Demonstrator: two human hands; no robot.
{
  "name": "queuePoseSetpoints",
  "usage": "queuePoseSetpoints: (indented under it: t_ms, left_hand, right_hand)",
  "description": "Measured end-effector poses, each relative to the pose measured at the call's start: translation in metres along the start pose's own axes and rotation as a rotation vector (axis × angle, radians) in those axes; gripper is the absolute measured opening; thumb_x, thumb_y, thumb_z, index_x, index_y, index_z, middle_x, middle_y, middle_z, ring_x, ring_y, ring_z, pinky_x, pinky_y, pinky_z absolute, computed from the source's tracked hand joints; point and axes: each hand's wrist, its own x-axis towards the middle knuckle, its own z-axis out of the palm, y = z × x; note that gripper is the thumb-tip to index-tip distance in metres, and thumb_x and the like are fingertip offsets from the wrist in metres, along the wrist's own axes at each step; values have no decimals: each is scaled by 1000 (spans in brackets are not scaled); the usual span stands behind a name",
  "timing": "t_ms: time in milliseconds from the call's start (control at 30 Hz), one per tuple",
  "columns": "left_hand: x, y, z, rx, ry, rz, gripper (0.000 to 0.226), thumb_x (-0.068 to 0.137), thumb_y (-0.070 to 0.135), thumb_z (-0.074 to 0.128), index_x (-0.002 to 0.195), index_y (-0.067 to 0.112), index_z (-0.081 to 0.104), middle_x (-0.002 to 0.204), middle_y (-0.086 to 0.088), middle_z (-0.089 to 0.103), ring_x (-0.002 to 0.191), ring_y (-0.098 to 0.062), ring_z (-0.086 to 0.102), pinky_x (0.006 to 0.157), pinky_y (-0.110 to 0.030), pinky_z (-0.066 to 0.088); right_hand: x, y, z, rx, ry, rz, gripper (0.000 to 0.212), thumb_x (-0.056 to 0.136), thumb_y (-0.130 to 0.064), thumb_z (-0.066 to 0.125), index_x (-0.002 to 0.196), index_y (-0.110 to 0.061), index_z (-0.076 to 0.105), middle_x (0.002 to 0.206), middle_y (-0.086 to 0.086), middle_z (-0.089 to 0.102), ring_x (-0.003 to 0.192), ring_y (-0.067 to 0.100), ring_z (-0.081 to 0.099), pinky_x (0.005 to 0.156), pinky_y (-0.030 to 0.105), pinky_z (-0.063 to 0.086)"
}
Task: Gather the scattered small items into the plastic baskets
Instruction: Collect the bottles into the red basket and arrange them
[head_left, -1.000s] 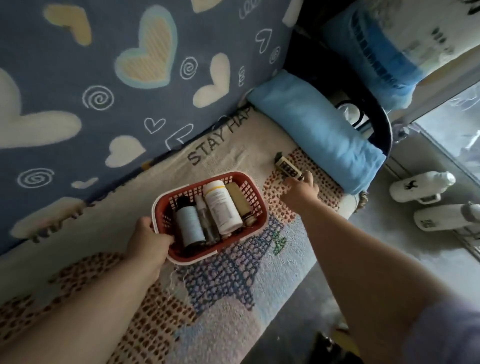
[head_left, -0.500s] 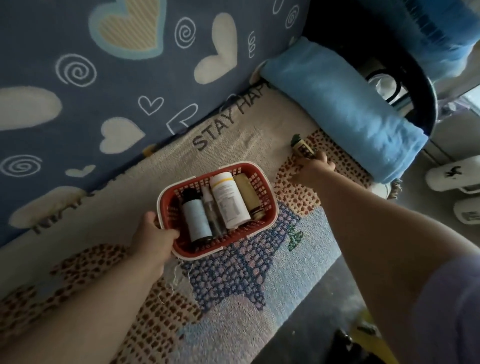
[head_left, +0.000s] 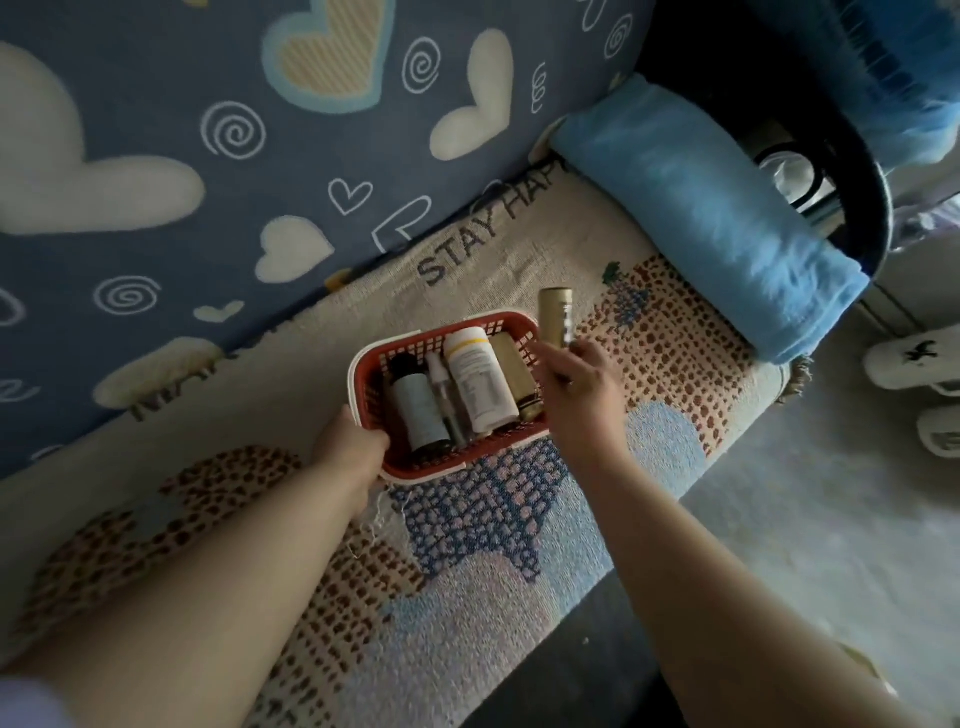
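Now held: the gold tube (head_left: 555, 314) is pinched at its lower end by the right hand (head_left: 582, 384). It stands up, leaning a little, just past the far right corner of the red basket (head_left: 447, 325). It is up in the air and not in the basket yet.
Right grip: the fingers are closed round the gold tube.
Left grip: the left hand (head_left: 353, 441) holds the near left corner of the basket, which sits on the patterned cover (head_left: 675, 374).
Inside the basket: four things lie side by side, all pointing the same way. From left to right they are a dark bottle (head_left: 418, 410), a thin clear spray bottle (head_left: 444, 395), a white bottle (head_left: 480, 382) and a brown tube (head_left: 511, 371).
Room left: not much, I think. The row looks like it fills the basket from side to side.
How to do it well: turn the gold tube so it points the same way as the others. Bring it low over the right side and lay it in the dip between the white bottle and the brown tube. Only then let go.
Watch out: a drop from high up could make the tube bounce or roll out. The cover looks soft, so hold the basket firm with the left hand.
Around: a rolled blue towel (head_left: 701, 208) lies at the far end of the cover. A blue heart blanket (head_left: 156, 104) is behind it. White slippers (head_left: 914, 358) sit on the floor (head_left: 831, 519).
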Motion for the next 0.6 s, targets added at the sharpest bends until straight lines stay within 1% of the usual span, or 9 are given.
queuePoseSetpoints:
  t_ms: [67,133,167,233,300,367,467,500,600]
  left_hand:
    - [-10,-1,-12,-6,-6,14,28,85,-8,49,88,20,53,101,-19,65,93,-36,65,78,-54,57]
    - [-19,-5,-27,3,-17,21,30,84,-7,47,95,20,56,101,-17,66,92,-34,65,76,-54,58]
    - [-23,-7,-32,7,-27,28,31,84,-6,46,93,21,57,100,-15,67,92,-33,65,79,-54,57]
    - [-31,-17,-56,-17,-56,49,35,81,-6,44,88,24,60,99,-10,69,94,-30,65,85,-55,55]
    - [-37,-27,-73,-45,-89,61,41,77,-5,44,90,28,63,103,-8,69,98,-30,64,87,-56,53]
    - [-43,-37,-98,-73,-83,81,46,70,0,47,97,33,63,111,-10,67,104,-31,63,90,-57,52]
    - [-53,-51,-132,-80,-64,124,50,60,9,47,87,47,67,108,-8,70,101,-30,65,89,-54,53]
    - [-62,-60,-154,-80,-47,119,49,59,10,46,84,47,67,104,-9,70,99,-31,66,88,-54,54]
    - [-74,-85,-202,-80,-41,100,42,58,10,47,86,35,65,101,-11,70,97,-32,67,84,-55,55]
  right_hand:
    - [-20,-20,6,-27,-125,-43,23,91,-16,63,112,-22,72,118,7,59,96,18,56,81,31,56]
    - [-38,-36,12,-65,-153,-77,21,90,-19,65,110,-22,73,111,7,60,94,21,57,79,40,57]
    - [-45,-41,12,-65,-131,-99,21,89,-19,66,109,-22,74,107,6,60,92,22,57,78,41,56]
    - [-66,-65,17,-35,-79,-183,22,87,-13,69,106,-21,75,105,7,60,90,21,56,78,35,54]
    - [-86,-88,22,-25,-62,-283,23,85,-13,68,106,-21,75,105,10,60,88,22,57,76,30,51]
    - [-108,-117,35,-62,-113,-325,23,85,-22,66,106,-24,75,103,11,60,85,28,59,72,34,52]
    - [-140,-156,54,-244,-172,-340,28,82,-37,64,107,-29,73,99,9,58,84,31,56,71,39,50]
    - [-158,-175,60,-268,-177,-341,30,81,-39,62,108,-29,72,100,9,57,84,31,56,72,40,49]
    - [-197,-213,74,-185,-166,-315,33,82,-34,59,111,-22,71,104,11,56,85,32,58,74,41,50]
